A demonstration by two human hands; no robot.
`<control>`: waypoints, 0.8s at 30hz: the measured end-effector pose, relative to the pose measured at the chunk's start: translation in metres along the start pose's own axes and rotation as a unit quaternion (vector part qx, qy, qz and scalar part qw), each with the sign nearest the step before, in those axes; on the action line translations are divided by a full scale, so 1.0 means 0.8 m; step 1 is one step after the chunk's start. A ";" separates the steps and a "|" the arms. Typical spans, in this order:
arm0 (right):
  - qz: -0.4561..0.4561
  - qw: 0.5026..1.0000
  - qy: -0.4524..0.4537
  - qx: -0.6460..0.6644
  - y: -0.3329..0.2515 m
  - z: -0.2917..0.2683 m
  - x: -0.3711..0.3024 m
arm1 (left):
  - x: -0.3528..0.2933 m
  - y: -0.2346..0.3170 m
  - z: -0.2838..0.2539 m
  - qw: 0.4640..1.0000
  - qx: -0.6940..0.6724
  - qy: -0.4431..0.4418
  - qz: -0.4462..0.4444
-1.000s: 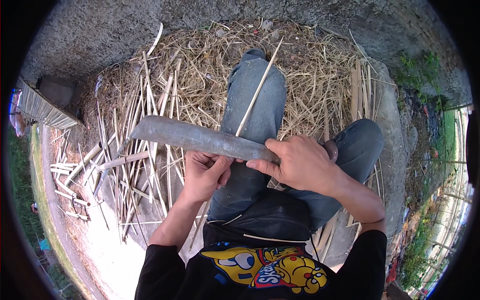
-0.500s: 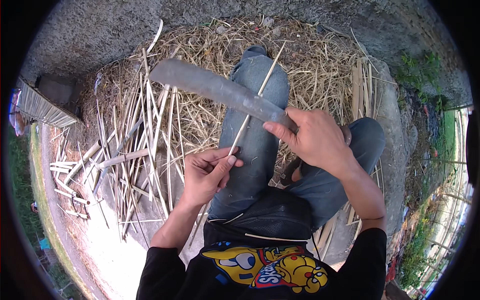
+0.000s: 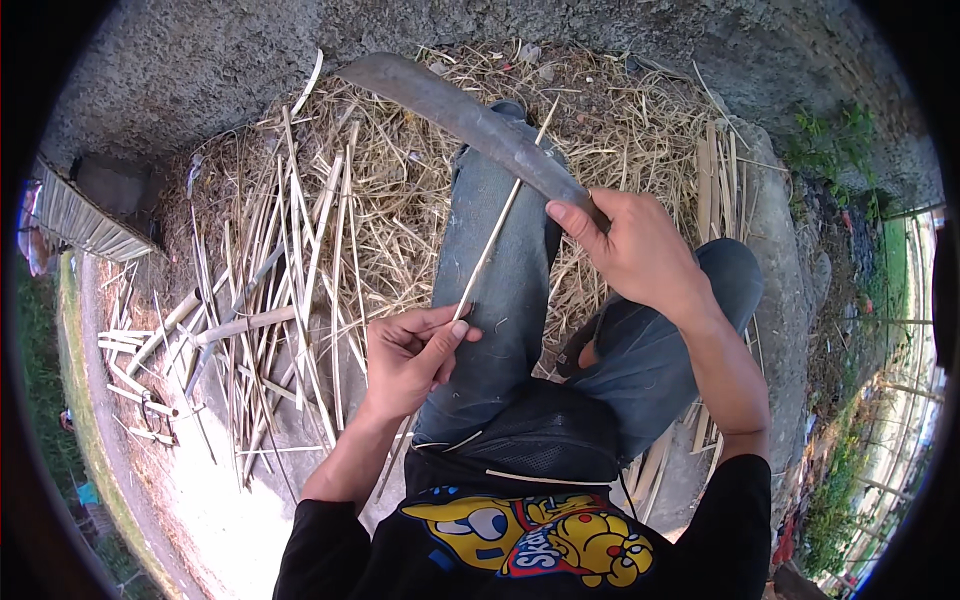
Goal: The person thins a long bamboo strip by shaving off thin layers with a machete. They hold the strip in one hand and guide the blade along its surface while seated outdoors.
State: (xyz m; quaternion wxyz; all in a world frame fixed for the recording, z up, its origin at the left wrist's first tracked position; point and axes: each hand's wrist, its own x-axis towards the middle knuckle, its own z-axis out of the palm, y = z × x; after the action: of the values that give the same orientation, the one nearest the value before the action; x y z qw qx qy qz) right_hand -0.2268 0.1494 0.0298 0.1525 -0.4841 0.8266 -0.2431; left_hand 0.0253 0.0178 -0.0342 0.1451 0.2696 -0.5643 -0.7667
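Note:
My left hand (image 3: 415, 355) pinches the near end of a thin pale bamboo stick (image 3: 490, 245) between thumb and fingers. The stick slants away over my jeans-covered leg (image 3: 478, 210), its pointed far end beyond the blade. In my right hand (image 3: 640, 250) is a machete (image 3: 470, 122), the fist wrapped round its handle, which is hidden. Its long, dark grey, slightly curved blade reaches up and left and crosses over the stick's far half. Whether the edge touches the stick I cannot tell.
Many split bamboo strips (image 3: 290, 250) lie heaped on the left, with thicker bamboo pieces (image 3: 245, 325) among them. Shavings (image 3: 620, 150) cover the ground ahead, up to a rough concrete wall (image 3: 620, 35). More flat strips (image 3: 715, 190) lie on the right beside my bent knee.
The machete has slid away from me along the stick, toward its far end, and its blade has tilted more steeply. My left hand stays almost in place, still pinching the stick.

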 end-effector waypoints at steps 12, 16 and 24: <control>0.029 0.999 -0.011 -0.019 0.003 -0.020 0.011 | -0.005 -0.005 0.001 0.999 0.022 0.018 0.015; -0.005 0.997 -0.080 -0.001 -0.014 -0.004 -0.006 | -0.003 -0.009 0.002 0.999 0.028 0.023 0.017; 0.017 1.000 -0.002 0.006 0.011 -0.025 0.018 | -0.006 -0.011 -0.004 0.999 0.028 0.013 0.023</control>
State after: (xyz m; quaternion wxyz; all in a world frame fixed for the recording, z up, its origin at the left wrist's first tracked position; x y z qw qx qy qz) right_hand -0.2502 0.1457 0.0415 0.1615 -0.4693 0.8332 -0.2439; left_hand 0.0313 0.0206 -0.0418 0.1624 0.2709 -0.5898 -0.7432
